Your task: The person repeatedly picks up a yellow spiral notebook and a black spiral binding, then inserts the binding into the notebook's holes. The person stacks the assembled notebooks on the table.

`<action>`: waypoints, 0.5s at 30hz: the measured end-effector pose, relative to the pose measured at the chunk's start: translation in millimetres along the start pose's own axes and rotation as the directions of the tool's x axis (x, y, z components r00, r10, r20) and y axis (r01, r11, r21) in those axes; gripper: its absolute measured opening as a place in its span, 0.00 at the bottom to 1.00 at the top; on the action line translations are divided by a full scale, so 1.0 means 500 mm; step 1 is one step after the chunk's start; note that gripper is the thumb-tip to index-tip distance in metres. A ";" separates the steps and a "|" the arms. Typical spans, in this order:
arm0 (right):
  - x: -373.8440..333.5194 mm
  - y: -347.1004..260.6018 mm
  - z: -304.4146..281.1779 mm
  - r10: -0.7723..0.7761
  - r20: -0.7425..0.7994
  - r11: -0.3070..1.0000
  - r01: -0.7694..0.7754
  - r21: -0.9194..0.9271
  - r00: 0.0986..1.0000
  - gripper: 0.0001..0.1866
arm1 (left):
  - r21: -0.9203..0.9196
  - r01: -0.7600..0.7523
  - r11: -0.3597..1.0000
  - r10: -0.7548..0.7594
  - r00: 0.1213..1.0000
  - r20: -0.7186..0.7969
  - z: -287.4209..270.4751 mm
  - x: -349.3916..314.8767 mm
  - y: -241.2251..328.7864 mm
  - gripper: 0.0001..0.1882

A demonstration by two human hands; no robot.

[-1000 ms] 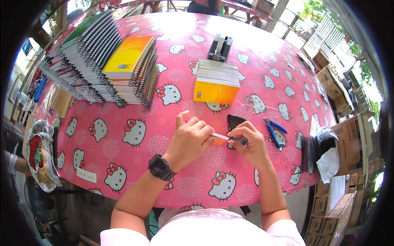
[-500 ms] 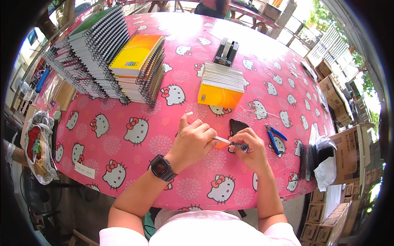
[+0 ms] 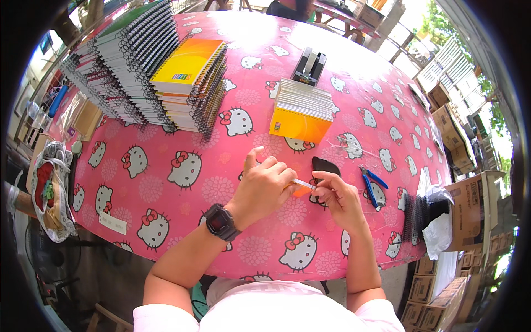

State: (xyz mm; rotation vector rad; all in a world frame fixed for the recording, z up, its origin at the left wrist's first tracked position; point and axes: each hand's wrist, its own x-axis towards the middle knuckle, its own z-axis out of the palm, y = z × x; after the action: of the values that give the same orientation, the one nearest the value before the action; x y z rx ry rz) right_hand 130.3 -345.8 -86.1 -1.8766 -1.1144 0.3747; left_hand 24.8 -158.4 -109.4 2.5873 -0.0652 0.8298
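Note:
Near the middle of the table my left hand (image 3: pixel 264 185), wearing a black watch (image 3: pixel 220 222), grips a thin orange-covered notebook (image 3: pixel 302 191) seen mostly edge-on. My right hand (image 3: pixel 342 202) pinches the notebook's right end between thumb and fingers. Whether a binding coil lies under those fingertips I cannot tell. Just beyond my right fingers rests a flat black piece (image 3: pixel 325 166) whose kind is unclear. Blue-handled pliers (image 3: pixel 373 188) lie to the right of my right hand. Farther off stands a row of small yellow-orange notebooks (image 3: pixel 301 123), page edges up.
A tall stack of spiral notebooks (image 3: pixel 130 66) and a shorter pile of yellow ones (image 3: pixel 185 69) stand at far left. A black tape dispenser (image 3: pixel 308 67) sits at the back. Black binding coils (image 3: pixel 412 218) and a cardboard box (image 3: pixel 470 210) are at the right edge.
The dark coil visible at my right fingertips before is now hidden or gone from sight. My right fingers have shifted slightly, closer onto the notebook's end. My left hand stays on the notebook.

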 end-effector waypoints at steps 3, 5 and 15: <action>0.004 -0.026 -0.003 -0.010 -0.053 0.999 0.008 -0.043 0.999 0.22 | 0.008 0.007 1.000 -0.007 1.000 0.029 0.001 -0.003 0.000 0.08; 0.007 -0.036 -0.004 -0.028 -0.046 0.996 0.024 -0.081 0.999 0.20 | -0.008 0.010 1.000 -0.010 1.000 0.015 0.000 -0.004 0.002 0.10; 0.005 -0.015 -0.001 -0.096 -0.056 0.990 0.090 -0.104 0.994 0.13 | -0.131 -0.038 0.991 0.029 0.997 -0.069 0.013 0.002 0.020 0.09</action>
State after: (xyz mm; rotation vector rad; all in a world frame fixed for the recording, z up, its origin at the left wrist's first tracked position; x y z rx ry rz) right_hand 128.0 -342.3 -79.2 -1.9035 -1.1944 0.2104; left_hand 27.7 -170.0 -110.0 2.4387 -0.1403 0.8921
